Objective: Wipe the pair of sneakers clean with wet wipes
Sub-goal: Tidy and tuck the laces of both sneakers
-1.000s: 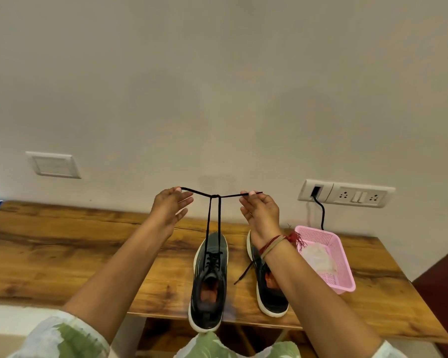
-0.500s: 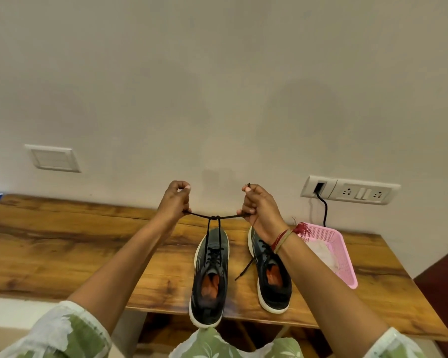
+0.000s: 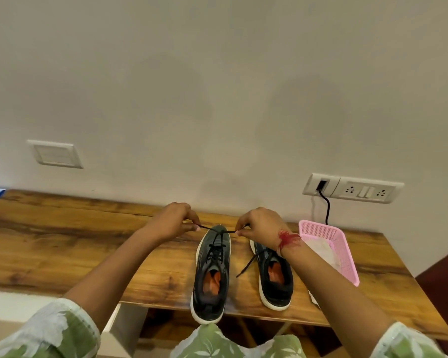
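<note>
Left hand (image 3: pixel 172 220), lace (image 3: pixel 217 230) (taut), right hand (image 3: pixel 263 226)

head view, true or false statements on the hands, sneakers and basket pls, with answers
1. The left hand and the right hand both pinch the left sneaker's lace. True.
2. The right sneaker's lace is tied. False: its loose end trails onto the table.
3. The basket sits right of both sneakers. True.
4. The right hand holds a wipe. False: it holds only the lace.
5. The left sneaker lies on its side. False: it stands on its sole.
</note>
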`<state>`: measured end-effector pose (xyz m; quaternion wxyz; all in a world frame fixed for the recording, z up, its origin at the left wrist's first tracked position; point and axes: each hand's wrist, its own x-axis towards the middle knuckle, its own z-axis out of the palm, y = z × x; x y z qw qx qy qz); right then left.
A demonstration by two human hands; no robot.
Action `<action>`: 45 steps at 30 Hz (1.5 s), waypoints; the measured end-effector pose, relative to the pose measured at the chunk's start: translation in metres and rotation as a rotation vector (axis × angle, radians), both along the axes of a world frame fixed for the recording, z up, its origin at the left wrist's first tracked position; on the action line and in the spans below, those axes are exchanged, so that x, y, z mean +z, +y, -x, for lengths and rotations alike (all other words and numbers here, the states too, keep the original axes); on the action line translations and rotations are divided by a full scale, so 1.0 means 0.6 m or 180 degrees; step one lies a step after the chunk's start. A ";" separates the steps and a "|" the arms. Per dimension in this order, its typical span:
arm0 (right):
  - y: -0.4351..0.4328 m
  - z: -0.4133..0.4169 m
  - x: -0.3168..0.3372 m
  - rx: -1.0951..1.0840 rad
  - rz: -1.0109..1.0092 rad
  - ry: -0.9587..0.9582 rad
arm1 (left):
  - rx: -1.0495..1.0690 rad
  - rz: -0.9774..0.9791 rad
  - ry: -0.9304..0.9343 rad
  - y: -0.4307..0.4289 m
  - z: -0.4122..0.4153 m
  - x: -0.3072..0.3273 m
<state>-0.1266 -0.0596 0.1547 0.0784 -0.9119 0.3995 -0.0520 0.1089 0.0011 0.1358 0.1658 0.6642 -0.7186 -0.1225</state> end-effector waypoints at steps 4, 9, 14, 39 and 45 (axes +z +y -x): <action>-0.001 0.009 -0.022 -0.0023 0.0132 0.0091 | 0.0269 0.0031 0.0641 0.004 -0.019 -0.023; -0.009 0.007 -0.060 -0.0482 -0.0423 -0.0894 | 0.0812 -0.0054 0.1982 0.012 -0.030 -0.070; 0.013 -0.028 -0.094 -0.0985 -0.2471 -0.2745 | 0.1282 -0.0634 0.5417 0.021 0.020 -0.104; -0.021 0.020 -0.198 -0.1644 -0.2410 -0.2698 | 0.2317 -0.0623 0.3486 0.006 -0.071 -0.204; -0.021 0.036 -0.226 -0.1695 -0.1856 -0.1869 | 0.2479 -0.0807 0.3390 0.013 -0.075 -0.251</action>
